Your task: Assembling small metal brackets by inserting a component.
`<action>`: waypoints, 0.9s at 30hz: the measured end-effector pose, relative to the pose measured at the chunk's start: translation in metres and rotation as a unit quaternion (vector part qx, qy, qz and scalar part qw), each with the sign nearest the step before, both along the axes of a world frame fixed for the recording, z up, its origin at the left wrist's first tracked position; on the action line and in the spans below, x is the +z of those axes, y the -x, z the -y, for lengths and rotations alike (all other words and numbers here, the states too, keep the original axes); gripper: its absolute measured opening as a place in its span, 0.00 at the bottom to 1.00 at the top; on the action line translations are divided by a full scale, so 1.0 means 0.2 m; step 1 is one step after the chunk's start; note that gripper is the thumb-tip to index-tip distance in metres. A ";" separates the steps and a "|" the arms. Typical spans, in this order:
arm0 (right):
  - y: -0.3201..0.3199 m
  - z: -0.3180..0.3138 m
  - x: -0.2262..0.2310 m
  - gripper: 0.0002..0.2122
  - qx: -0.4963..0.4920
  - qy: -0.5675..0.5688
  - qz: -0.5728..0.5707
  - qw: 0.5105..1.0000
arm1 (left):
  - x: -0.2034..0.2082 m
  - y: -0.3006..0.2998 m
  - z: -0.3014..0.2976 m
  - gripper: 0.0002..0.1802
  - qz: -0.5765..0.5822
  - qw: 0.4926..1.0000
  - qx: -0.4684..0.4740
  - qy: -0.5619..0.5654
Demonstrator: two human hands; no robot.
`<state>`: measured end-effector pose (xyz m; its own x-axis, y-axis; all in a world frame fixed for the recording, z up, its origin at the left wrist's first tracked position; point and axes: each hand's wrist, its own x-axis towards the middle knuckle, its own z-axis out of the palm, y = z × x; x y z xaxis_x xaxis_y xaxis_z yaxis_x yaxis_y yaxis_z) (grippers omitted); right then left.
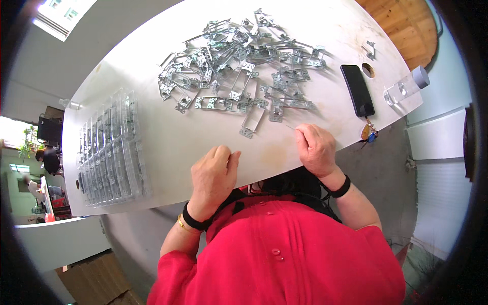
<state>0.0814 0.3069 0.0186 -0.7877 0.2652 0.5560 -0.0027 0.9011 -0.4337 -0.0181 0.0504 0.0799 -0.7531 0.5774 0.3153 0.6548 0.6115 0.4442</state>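
Hands of a seated person in a red shirt (274,254) meet my eye over the near edge of a white table (178,147). The left grip (212,175) is curled closed, thumb beside the folded forefinger; whether anything hides inside, I cannot tell. The right grip (317,147), well apart from it, is pinched on a thin sliver (291,127) that pokes out leftward from the fingertips, too small to identify.

Beyond both grips spreads a tangled heap of silvery metal brackets (239,53); one rectangular bracket (251,120) lies nearest, between the two grips and slightly farther out. Well to the left of the left grip stand clear plastic trays (109,152) with rows of compartments. Beyond the right grip and to its right lie a black phone (357,90) with a charm (367,132) at its near end, and a clear bottle (401,90) with a grey cap. Dark bands circle both wrists.
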 end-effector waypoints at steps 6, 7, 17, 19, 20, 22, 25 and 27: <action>-0.02 -0.01 0.02 0.03 0.023 0.007 0.002 1.000 | 0.02 0.03 -0.22 0.11 -0.024 0.999 -0.019 0.018; -0.02 -0.02 0.01 0.03 0.028 0.008 0.004 1.000 | 0.02 0.05 -0.25 0.10 -0.010 0.999 -0.016 0.033; -0.02 -0.06 -0.04 0.06 0.060 0.016 0.000 0.998 | -0.09 0.10 -0.33 0.12 0.005 0.995 0.004 0.101; -0.02 -0.06 -0.04 0.06 0.062 0.019 0.000 0.998 | -0.10 0.10 -0.34 0.12 0.016 0.994 0.010 0.106; -0.02 -0.06 -0.04 0.06 0.066 0.019 -0.001 0.998 | -0.10 0.10 -0.34 0.11 0.026 0.994 0.017 0.108; -0.03 -0.06 -0.03 0.06 0.067 0.021 0.001 0.998 | -0.10 0.12 -0.32 0.11 0.020 0.992 0.025 0.123; -0.03 -0.07 -0.04 0.06 0.068 0.021 -0.001 0.997 | -0.09 0.15 -0.27 0.11 0.006 0.988 0.048 0.148; -0.03 -0.07 -0.04 0.06 0.067 0.020 -0.003 0.998 | -0.08 0.17 -0.24 0.11 -0.003 0.985 0.062 0.161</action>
<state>0.0871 0.3200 0.0115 -0.8144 0.1788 0.5520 -0.1255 0.8745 -0.4684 -0.0515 0.0987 0.0637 -0.8224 0.5526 0.1352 0.5688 0.7950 0.2110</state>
